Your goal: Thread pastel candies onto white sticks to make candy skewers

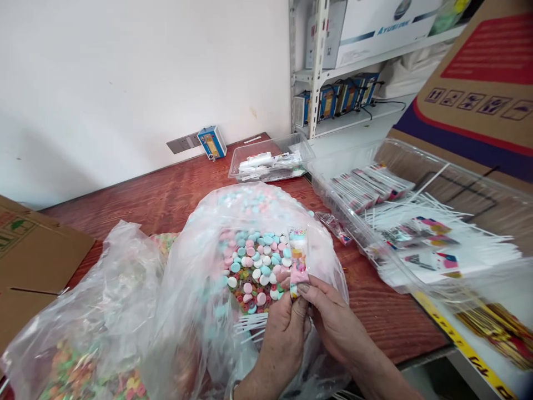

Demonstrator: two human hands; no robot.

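Note:
A small printed candy packet (pixel 298 258) stands upright between my two hands, its upper part see-through with pink and white showing inside. My left hand (pixel 285 328) is closed, its thumb and fingers pinching the packet's lower end. From the other side, my right hand (pixel 327 303) grips the same end, thumb against it. Behind and below them, a large clear plastic bag (pixel 187 278) gapes open on pink, blue and white candy tablets (pixel 256 258), with small coloured rings lower down. Several white sticks (pixel 252 322) lie at the bag's near edge, just left of my left hand.
At right, a clear plastic bin (pixel 353 222) holds white sticks and packets. A smaller clear tray (pixel 270 169) stands behind the bag. Another bag (pixel 95 333) of coloured candy and a cardboard box (pixel 37 250) are at left. Metal shelving (pixel 318 66) stands at the back.

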